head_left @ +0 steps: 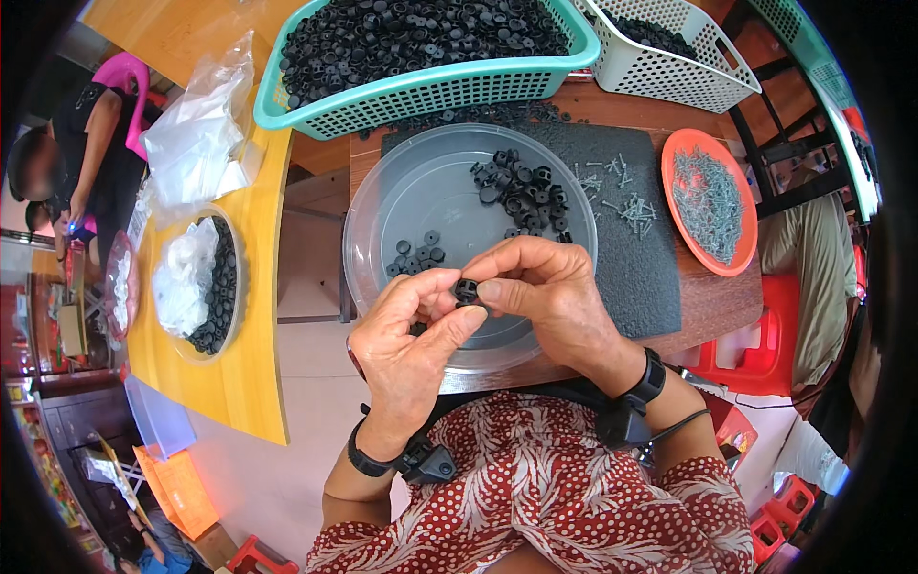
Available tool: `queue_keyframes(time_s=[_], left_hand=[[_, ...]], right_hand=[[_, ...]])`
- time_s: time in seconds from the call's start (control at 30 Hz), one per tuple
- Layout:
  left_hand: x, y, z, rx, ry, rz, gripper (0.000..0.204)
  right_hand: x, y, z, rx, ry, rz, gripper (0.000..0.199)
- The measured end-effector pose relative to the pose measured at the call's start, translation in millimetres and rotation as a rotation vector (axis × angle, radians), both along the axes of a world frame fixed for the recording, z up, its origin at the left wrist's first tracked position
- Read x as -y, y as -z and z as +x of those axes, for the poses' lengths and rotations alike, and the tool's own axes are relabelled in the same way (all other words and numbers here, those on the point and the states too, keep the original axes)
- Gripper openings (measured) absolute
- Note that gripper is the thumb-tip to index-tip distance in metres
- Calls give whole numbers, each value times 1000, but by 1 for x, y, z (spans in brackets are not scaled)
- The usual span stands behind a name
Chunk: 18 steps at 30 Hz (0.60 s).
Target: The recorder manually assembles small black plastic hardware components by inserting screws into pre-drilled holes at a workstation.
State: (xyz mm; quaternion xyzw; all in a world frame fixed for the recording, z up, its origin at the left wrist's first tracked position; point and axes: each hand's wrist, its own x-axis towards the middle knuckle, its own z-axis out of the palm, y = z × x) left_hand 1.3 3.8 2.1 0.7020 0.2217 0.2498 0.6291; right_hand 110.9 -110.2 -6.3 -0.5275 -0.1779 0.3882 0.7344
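Over the front of a round clear plastic tub, both hands meet at one small round black plastic part. My left hand pinches it between thumb and fingers. My right hand grips its other side with thumb and forefinger. Inside the tub, a heap of cage-like black plastic parts lies at the right. A smaller group of flat black discs sits at the left, close beyond my left fingers. The hands hide part of the tub's front.
A dark foam mat under the tub carries loose screws. Right of it stands an orange plate of screws. Behind are a teal basket and a white basket of black parts. Another person sits beyond the yellow table.
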Motion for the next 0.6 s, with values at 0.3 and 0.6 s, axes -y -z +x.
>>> queue_keyframes(time_s=[0.3, 0.6], left_hand=[[-2, -4, 2, -45, 48, -74, 30], [-3, -6, 2, -58, 85, -44, 26]], right_hand=[[-2, 6, -1, -50, 18, 36, 13], [0, 5, -2, -112, 0, 65, 11]])
